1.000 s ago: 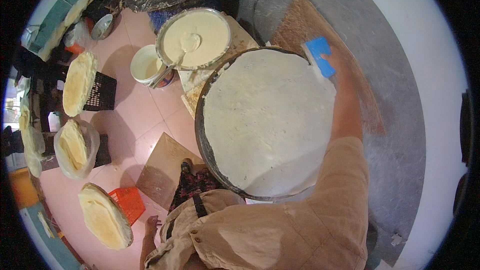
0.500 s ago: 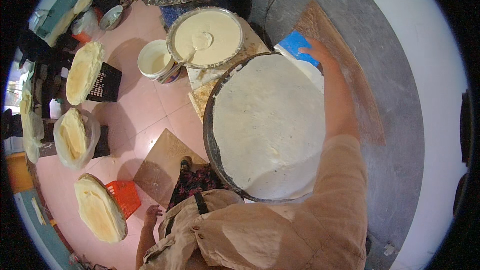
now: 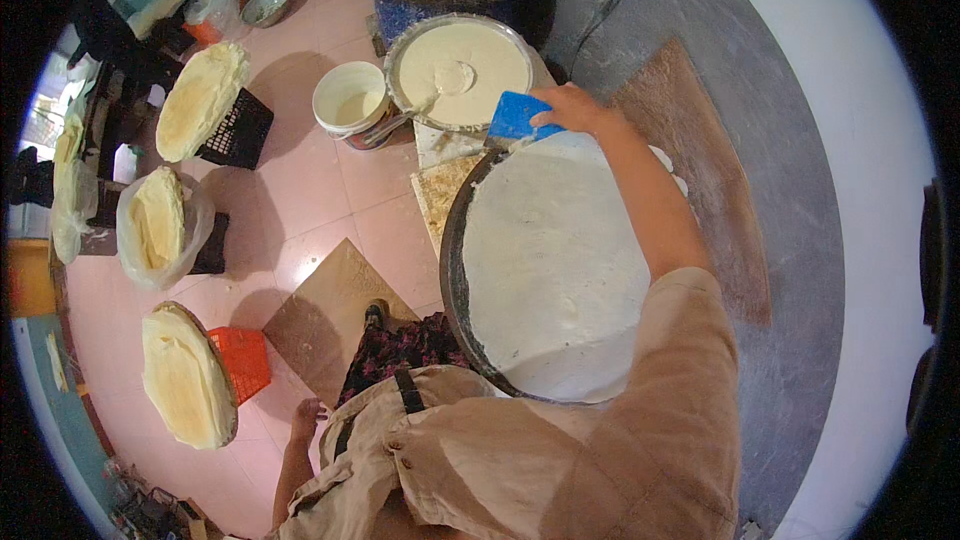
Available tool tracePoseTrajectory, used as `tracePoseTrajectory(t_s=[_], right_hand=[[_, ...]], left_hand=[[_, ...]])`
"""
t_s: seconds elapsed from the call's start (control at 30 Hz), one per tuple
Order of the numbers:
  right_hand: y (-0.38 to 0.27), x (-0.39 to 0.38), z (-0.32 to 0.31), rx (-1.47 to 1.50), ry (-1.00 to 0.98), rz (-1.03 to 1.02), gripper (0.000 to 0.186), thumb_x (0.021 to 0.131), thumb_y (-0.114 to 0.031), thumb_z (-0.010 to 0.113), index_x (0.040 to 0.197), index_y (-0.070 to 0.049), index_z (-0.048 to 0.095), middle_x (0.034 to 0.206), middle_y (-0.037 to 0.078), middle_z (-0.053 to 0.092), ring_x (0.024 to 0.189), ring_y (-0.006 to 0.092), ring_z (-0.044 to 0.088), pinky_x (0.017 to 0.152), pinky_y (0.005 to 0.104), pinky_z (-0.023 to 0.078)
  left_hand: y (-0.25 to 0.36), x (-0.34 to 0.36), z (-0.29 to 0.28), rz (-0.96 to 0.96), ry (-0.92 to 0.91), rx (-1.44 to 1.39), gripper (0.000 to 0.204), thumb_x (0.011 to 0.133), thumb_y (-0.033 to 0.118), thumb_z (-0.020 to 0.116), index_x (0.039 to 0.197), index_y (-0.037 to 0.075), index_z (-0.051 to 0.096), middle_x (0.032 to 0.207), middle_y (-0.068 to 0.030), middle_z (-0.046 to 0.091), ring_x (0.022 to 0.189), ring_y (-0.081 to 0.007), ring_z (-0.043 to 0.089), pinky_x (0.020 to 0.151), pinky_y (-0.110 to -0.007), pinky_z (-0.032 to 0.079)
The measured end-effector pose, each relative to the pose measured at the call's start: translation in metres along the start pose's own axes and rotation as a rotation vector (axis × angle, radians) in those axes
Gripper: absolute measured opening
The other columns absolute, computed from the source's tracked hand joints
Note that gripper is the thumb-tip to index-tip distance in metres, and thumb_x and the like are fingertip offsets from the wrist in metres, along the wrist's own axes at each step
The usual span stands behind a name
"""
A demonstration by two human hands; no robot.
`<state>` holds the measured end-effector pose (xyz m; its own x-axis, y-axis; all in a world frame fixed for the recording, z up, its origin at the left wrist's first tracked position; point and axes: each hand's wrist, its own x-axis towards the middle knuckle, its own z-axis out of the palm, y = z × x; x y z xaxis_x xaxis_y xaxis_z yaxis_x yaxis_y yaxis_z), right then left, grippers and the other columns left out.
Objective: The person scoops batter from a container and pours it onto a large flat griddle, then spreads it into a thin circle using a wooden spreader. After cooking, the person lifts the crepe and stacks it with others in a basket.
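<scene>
Near the blue scraper (image 3: 514, 117) stands a basin (image 3: 458, 127)

The scraper (image 3: 514, 117) looks like smooth plastic; the batter (image 3: 560, 250) is matt and mostly smooth, the griddle (image 3: 455, 275) rim rough. Farther left, the basin (image 3: 390, 78) is metal, the bucket (image 3: 332, 90) plastic, the floor tiles (image 3: 308, 258) glossy.

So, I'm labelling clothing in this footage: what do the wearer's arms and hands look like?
Both the right hand and left hand are ungloved, with forearms bare. The plain tan right sleeve ends near the elbow. No watch or bracelet shows.
</scene>
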<state>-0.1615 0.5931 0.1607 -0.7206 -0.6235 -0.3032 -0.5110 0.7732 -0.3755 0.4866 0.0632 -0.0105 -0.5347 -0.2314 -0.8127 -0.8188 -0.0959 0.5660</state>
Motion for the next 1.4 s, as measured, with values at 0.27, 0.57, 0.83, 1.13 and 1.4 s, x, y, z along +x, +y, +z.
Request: tracePoseTrajectory(t_s=[0.27,0.57,0.83,1.13,1.4], right_hand=[[-0.104,0.004,0.022,-0.178,-0.161,-0.283,0.049,0.074,-0.037,0.070,0.115,-0.012,0.059,0.103,0.014,0.065,0.098,0.0361,0.056,0.089,0.0425,0.039],[-0.202,-0.018,0.087,-0.382,-0.487,-0.811,0.037,0.072,-0.031,0.072,0.101,-0.011,0.062,0.085,0.011,0.067,0.082,0.0326,0.058,0.087,0.0420,0.035],[-0.294,-0.116,0.143,-0.332,-0.544,-0.942,0.024,0.071,-0.024,0.070,0.088,-0.010,0.061,0.077,0.010,0.065,0.082,0.0300,0.061,0.088,0.0415,0.036],[-0.333,-0.235,0.154,0.274,0.418,0.053,0.028,0.079,-0.025,0.068,0.101,-0.008,0.061,0.089,0.010,0.063,0.086,0.0223,0.060,0.082,0.0347,0.043],[-0.354,-0.360,0.304,1.160,1.505,1.031,0.032,0.076,-0.020,0.069,0.097,0.002,0.059,0.083,0.008,0.063,0.073,0.0195,0.058,0.067,0.0346,0.048]], left_hand=[[-0.014,-0.014,0.014,-0.040,0.108,0.046,0.033,0.090,0.039,0.054,0.106,0.009,0.056,0.087,-0.0040,0.062,0.075,-0.0160,0.062,0.064,-0.029,0.041],[-0.048,-0.018,0.001,0.015,0.151,-0.033,0.029,0.091,0.033,0.053,0.110,0.011,0.054,0.089,-0.0035,0.063,0.077,-0.0164,0.062,0.066,-0.033,0.042],[-0.021,0.012,-0.030,-0.047,0.117,-0.173,0.029,0.092,0.030,0.051,0.116,0.014,0.053,0.092,-0.0047,0.067,0.076,-0.0166,0.063,0.070,-0.035,0.046],[0.059,0.146,-0.090,0.074,-0.281,0.022,0.033,0.094,0.030,0.048,0.119,0.009,0.054,0.093,-0.0069,0.066,0.075,-0.0185,0.065,0.065,-0.032,0.048],[0.132,0.212,-0.094,0.175,-0.373,0.426,0.036,0.091,0.033,0.053,0.116,0.007,0.056,0.088,-0.0076,0.065,0.072,-0.0189,0.065,0.055,-0.031,0.047]])
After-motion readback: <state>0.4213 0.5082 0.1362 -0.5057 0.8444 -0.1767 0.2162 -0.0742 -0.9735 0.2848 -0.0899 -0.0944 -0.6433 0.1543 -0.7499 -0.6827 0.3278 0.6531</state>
